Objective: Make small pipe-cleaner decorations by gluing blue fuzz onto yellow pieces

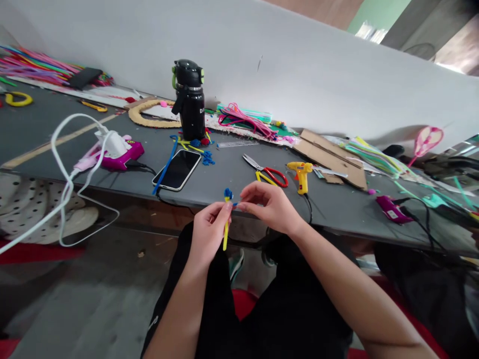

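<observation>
Between the thumb and fingers of my left hand (212, 227) is a yellow pipe cleaner (225, 239), its lower end hanging straight down. A blue fuzzy tuft (228, 193) tops it, just above the fingertips. My right hand (267, 204) is closed in a pinch on a short blue pipe cleaner end (235, 204) that sticks out sideways beside the stem. Both hands are in front of the table's near edge, above my lap. Past my right hand lie red and yellow scissors (267, 173) with their blades apart.
A phone (181, 169) with a blue pipe cleaner (166, 164) across it lies left, before a black bottle (192, 104). A yellow glue gun (301, 174) stands right. A purple power strip (121, 154) with white cable sits far left. Cardboard (333, 159) and pipe cleaner bundles line the wall.
</observation>
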### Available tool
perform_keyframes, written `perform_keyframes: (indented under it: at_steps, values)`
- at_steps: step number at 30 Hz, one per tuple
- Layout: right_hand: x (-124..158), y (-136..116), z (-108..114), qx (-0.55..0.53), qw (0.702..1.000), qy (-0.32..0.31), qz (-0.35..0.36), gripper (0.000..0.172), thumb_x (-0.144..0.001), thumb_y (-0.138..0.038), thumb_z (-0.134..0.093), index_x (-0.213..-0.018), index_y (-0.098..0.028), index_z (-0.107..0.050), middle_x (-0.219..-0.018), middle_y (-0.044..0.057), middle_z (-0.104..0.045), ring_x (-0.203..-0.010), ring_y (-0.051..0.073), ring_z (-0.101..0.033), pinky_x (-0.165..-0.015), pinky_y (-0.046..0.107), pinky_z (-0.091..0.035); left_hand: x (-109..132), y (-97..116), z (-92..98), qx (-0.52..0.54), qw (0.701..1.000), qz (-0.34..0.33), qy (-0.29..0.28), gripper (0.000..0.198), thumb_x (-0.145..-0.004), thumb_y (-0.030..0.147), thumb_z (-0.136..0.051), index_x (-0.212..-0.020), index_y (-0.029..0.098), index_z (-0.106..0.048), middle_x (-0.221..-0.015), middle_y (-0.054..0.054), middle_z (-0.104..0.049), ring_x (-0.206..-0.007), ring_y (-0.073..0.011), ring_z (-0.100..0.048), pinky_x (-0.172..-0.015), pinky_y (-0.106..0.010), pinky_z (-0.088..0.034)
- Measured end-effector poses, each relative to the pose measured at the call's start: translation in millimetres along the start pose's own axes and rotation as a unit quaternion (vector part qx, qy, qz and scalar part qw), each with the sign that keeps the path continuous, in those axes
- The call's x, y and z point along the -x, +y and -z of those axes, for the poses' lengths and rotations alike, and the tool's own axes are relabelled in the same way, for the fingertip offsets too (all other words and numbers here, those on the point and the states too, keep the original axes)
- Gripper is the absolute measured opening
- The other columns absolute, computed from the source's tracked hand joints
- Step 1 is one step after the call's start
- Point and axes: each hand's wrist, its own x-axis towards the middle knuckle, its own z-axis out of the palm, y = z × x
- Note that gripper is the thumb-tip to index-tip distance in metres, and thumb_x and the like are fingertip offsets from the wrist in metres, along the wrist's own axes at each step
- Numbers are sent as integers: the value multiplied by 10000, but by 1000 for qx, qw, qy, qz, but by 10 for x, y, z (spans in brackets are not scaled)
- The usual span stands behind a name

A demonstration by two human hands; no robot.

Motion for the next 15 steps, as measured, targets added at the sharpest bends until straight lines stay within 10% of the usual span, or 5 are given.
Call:
perform_keyframes:
  at_steps: [15]
  values:
    - [-38, 42, -20, 12, 999, -38, -29, 318, -858, -456, -679, -896, -141, -700, -783, 25, -660, -686, 112, -564, -621, 237, -455, -18, -13, 30, -12, 1000, -2, -15, 334, -865, 439, -682, -704, 163, -585, -571, 46, -452, -489, -62, -388, -428, -171, -276]
